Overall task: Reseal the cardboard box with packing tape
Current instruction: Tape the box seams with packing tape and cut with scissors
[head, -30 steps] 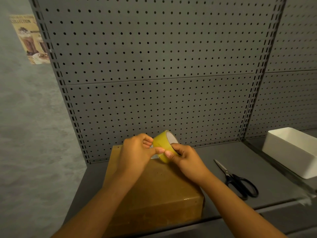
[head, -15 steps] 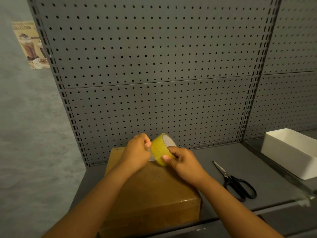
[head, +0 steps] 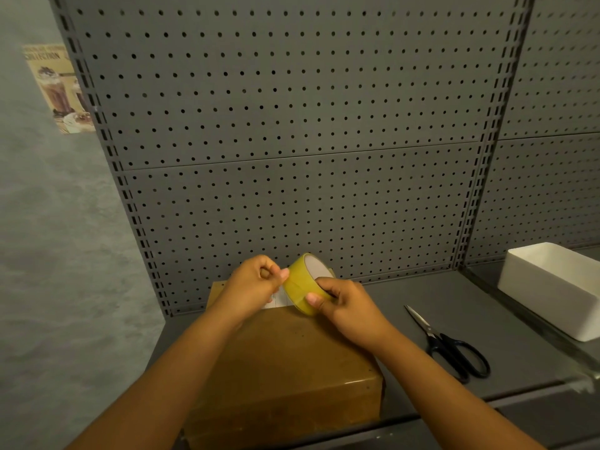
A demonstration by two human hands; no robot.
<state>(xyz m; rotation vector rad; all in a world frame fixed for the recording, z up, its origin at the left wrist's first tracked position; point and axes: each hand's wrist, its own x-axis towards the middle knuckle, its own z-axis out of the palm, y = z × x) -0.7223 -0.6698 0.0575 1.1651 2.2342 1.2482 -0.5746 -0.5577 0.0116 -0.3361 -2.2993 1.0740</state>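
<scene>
Yellow tape [head: 300, 287] above box [head: 285, 362] far end, gripped in my right hand [head: 347, 311]. Left hand [head: 256, 287] fingers curled, pinching at roll edge. Scissors [head: 448, 347] right of box.

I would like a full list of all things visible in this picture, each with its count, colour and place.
cardboard box: one, brown, on the shelf in front of the person, under both hands
tape roll: one, yellow with a white core, held above the far part of the box
scissors: one pair, black handles, flat on the shelf to the right of the box
bin: one, white, on the shelf at the far right
shelf: one, grey, under all the items
pegboard: grey, perforated panels behind the shelf
poster: one, beige and brown, on the wall upper left
left hand: pinches at the roll's edge
right hand: grips the roll
</scene>
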